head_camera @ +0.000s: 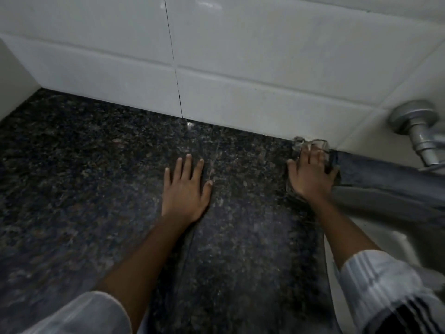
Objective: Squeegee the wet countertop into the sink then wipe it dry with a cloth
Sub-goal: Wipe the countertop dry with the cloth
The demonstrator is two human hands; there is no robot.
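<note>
The dark speckled granite countertop (pixel 96 177) fills most of the head view, with faint streaks on its surface. My left hand (pixel 185 191) lies flat on it near the middle, fingers apart and holding nothing. My right hand (pixel 309 174) presses on a crumpled, blurred cloth (pixel 298 143) at the back right corner of the counter, where it meets the wall. The cloth pokes out beyond my fingertips and beside my little finger. The sink (pixel 390 206) begins just right of that hand. No squeegee is in view.
A white tiled wall (pixel 240 68) rises along the back edge of the counter. A metal tap (pixel 419 131) juts out of the wall above the sink at the right. At the far left another wall (pixel 12 80) closes off the counter.
</note>
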